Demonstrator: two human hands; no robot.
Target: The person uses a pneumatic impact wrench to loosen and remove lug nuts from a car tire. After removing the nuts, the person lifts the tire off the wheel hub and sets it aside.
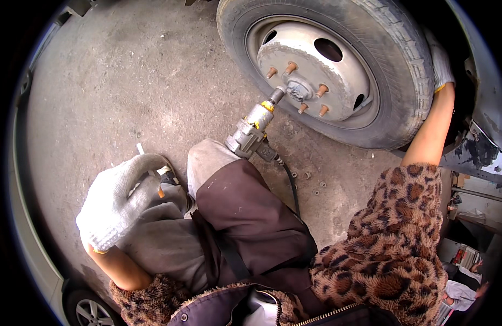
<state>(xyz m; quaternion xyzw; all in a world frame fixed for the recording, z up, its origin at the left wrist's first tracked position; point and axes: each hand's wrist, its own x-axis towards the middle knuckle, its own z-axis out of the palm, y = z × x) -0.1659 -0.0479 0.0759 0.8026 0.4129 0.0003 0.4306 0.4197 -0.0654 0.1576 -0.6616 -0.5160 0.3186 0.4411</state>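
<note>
My left hand [119, 190], in a white knit glove, is closed, with a cigarette [161, 192] between its fingers; the orange filter end and a white end [140, 148] show. At upper right stands a large truck wheel [400, 54] with a grey steel rim and several rusty studs [322, 91] around its hub [300, 89]. My right hand [439, 64], also gloved, grips the far right side of the tyre at the tread; its fingertips are partly hidden. Beside my knee an impact wrench [250, 130] points its socket [277, 94] at the hub. Neither hand touches it.
A black air hose [292, 187] runs from the wrench past my thigh. Several nuts [317, 192] lie on the concrete floor [126, 76]. Vehicle bodywork [484, 141] with chipped paint is close to my right arm. A car [30, 239] stands at left. Another person [463, 288] is at lower right.
</note>
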